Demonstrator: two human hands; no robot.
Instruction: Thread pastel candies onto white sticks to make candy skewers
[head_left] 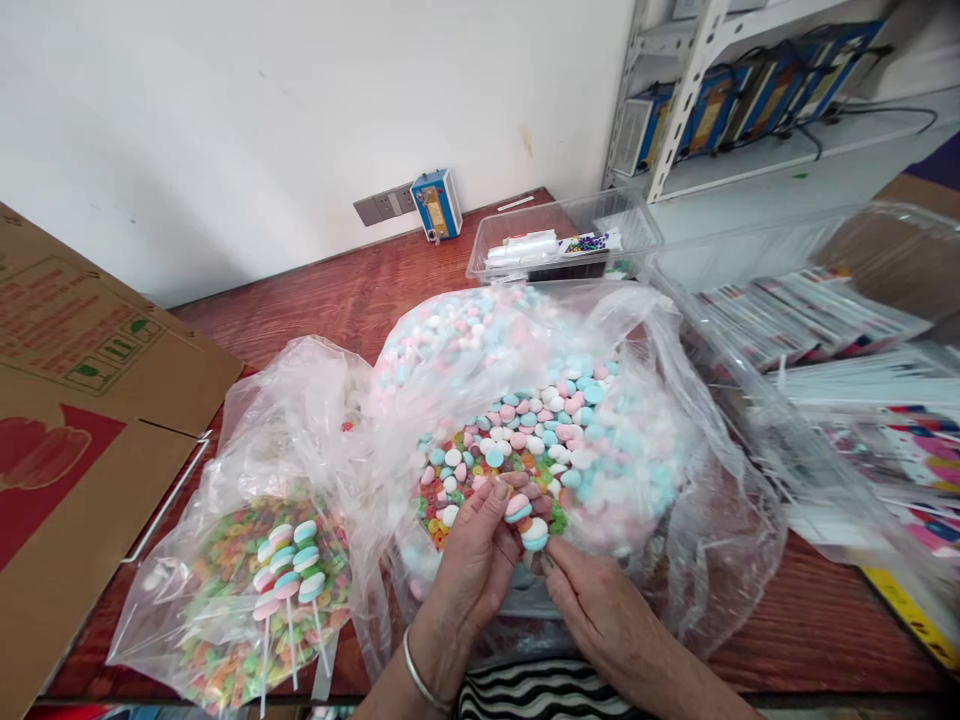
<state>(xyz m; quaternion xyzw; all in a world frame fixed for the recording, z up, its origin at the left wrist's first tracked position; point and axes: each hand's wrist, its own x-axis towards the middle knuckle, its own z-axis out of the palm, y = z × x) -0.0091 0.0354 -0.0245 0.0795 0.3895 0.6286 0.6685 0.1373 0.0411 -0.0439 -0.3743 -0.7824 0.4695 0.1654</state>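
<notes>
Between both hands is a candy skewer (535, 535), with a pink-white-blue candy, an orange gummy piece and a white-and-blue candy in a row. My left hand (480, 545) is closed around its upper end, thumb and fingers against the pink candy. At the lower end, my right hand (600, 605) pinches it; the stick itself is hidden by the fingers. Under and behind them, an open plastic bag (720, 560) holds loose pink, blue and white candies (536, 415) and coloured gummy rings (435, 505). Three finished-looking candy skewers (286, 560) lie to the left.
The skewers rest on a clear bag of gummy rings (217, 570). A cardboard box (97, 400) stands far left. Behind is a clear plastic tray (562, 235) and a small blue device (436, 205). At right are packaged items (810, 310) and a metal shelf (675, 110).
</notes>
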